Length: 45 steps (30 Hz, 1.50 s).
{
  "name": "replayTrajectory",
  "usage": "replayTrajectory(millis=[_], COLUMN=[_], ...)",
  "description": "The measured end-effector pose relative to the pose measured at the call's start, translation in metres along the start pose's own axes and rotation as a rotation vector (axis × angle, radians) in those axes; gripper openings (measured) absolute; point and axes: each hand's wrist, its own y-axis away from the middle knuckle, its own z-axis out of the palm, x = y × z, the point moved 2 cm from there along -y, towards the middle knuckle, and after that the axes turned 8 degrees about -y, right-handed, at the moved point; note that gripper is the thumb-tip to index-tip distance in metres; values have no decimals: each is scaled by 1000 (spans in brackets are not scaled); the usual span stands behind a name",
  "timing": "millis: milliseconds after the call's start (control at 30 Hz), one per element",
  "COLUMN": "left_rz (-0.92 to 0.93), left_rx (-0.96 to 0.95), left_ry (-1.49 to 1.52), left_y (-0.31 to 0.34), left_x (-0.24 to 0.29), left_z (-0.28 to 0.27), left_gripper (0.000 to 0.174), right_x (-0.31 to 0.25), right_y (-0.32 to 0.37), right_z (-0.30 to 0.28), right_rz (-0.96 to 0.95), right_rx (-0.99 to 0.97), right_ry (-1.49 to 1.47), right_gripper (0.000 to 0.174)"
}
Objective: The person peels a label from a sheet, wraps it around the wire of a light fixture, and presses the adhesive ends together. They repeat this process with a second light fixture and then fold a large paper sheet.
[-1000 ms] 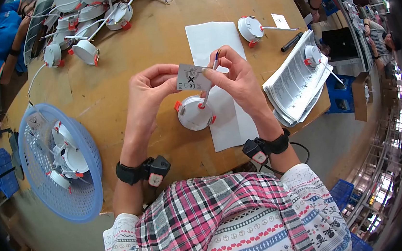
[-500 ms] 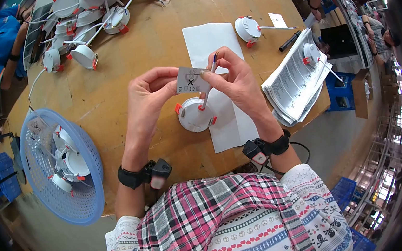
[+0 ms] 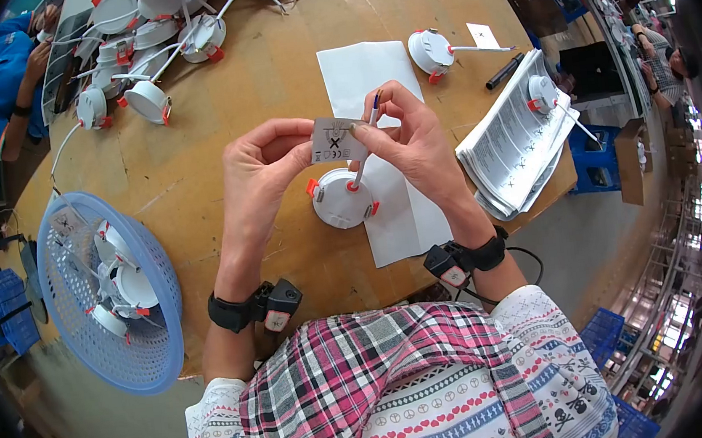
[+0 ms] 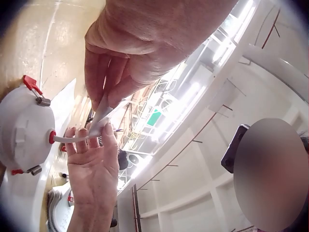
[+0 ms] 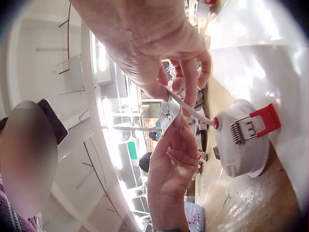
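Note:
Between both hands is a small printed label marked with a black X. My left hand pinches its left edge between thumb and fingers. At the label's other end, my right hand pinches its corner together with the white cable, whose coloured wire ends stick up above the fingers. That cable comes from a round white downlight with red-tipped spring clips, sitting on the table just below the hands. In the right wrist view the label bends beside the cable, with a spring clip close by.
A blue mesh basket at left holds several downlights. More downlights pile up at the back left. White paper lies under the work. At right are a paper stack with a downlight on it, a black marker and another downlight.
Both hands keep their hold on the label and cable, nearly still. The label's visible face has tilted slightly, and the view has shifted a little.

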Motion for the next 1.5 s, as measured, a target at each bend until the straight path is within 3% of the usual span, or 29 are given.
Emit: replayTrajectory(millis=[833, 1433, 1500], left_rz=[43, 4, -2], left_rx=[8, 10, 7], left_ry=[-4, 5, 18], left_y=[4, -2, -2], left_x=[7, -7, -7], left_z=[6, 3, 4], left_gripper=[14, 23, 22], right_x=[3, 5, 8], right_y=[-3, 3, 2], right_z=[-3, -1, -1], right_rz=[-54, 82, -15], right_rx=[-31, -2, 56], right_ry=[33, 20, 17], right_gripper=[18, 25, 29])
